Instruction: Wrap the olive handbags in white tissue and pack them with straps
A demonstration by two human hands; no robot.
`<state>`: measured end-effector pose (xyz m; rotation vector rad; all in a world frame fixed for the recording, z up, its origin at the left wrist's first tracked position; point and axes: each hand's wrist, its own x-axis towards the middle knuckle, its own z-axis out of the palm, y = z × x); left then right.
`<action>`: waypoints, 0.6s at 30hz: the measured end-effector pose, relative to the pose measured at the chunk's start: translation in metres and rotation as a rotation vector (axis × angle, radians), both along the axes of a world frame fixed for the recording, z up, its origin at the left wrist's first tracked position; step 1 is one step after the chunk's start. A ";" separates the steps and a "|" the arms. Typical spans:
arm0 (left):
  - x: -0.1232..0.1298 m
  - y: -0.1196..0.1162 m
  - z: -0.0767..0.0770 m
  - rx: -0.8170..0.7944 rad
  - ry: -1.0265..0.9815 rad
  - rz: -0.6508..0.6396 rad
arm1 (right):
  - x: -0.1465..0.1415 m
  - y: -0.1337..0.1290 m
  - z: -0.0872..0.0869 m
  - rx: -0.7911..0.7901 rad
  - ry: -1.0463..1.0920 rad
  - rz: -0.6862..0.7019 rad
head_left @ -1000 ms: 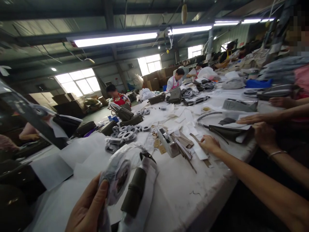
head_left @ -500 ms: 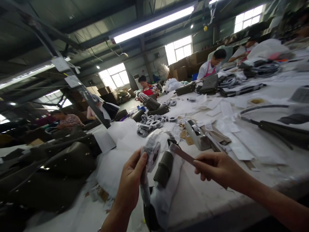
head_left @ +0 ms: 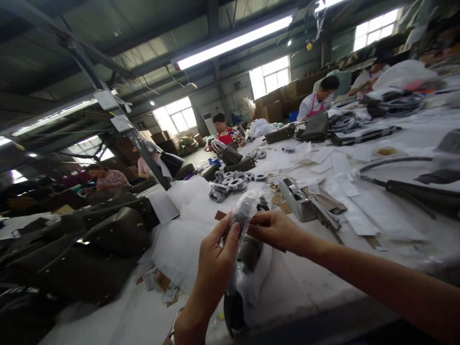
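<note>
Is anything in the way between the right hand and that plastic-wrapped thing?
Nothing visible: the right hand is close beside the plastic-wrapped bundle in the left hand. I can't tell whether they touch.

Bundle (head_left: 245, 209) is positioned at frame centre, before coils (head_left: 235, 184); tape dispenser (head_left: 299, 201) is set on table (head_left: 323, 282), right of centre; bags (head_left: 100, 249) are piled lower left.

The right-hand grip (head_left: 278, 231) is hidden at its tips behind a plastic-wrapped coil (head_left: 245, 211); the right forearm (head_left: 381, 282) is cropped at the right edge, as is a dark handbag (head_left: 424, 195). Stacked olive bags (head_left: 97, 258) blur at left, while markings on sheets (head_left: 107, 99) along a post (head_left: 151, 161) are illegibly small.
</note>
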<state>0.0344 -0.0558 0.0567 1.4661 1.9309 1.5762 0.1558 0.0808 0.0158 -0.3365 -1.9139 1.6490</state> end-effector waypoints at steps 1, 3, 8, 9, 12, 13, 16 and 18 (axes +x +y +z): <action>0.000 0.001 0.000 0.006 0.009 0.000 | -0.004 -0.001 0.001 -0.054 0.032 0.018; -0.002 0.001 -0.001 0.021 0.034 0.006 | -0.008 -0.004 0.005 -0.178 0.029 0.083; -0.007 0.000 -0.005 0.043 0.090 0.013 | 0.000 -0.008 0.012 -0.343 0.025 0.255; -0.008 0.000 -0.005 0.043 0.095 0.009 | 0.002 -0.007 0.014 -0.369 0.026 0.283; -0.009 -0.001 -0.004 0.035 0.090 -0.008 | 0.006 -0.002 0.017 -0.451 0.008 0.386; -0.009 -0.001 -0.003 0.034 0.082 -0.014 | 0.007 -0.001 0.018 -0.476 0.004 0.418; -0.009 -0.001 0.000 0.038 0.075 -0.032 | 0.006 -0.001 0.020 -0.529 0.010 0.475; -0.010 -0.001 0.002 0.046 0.109 -0.034 | 0.003 -0.005 0.019 -0.537 0.023 0.436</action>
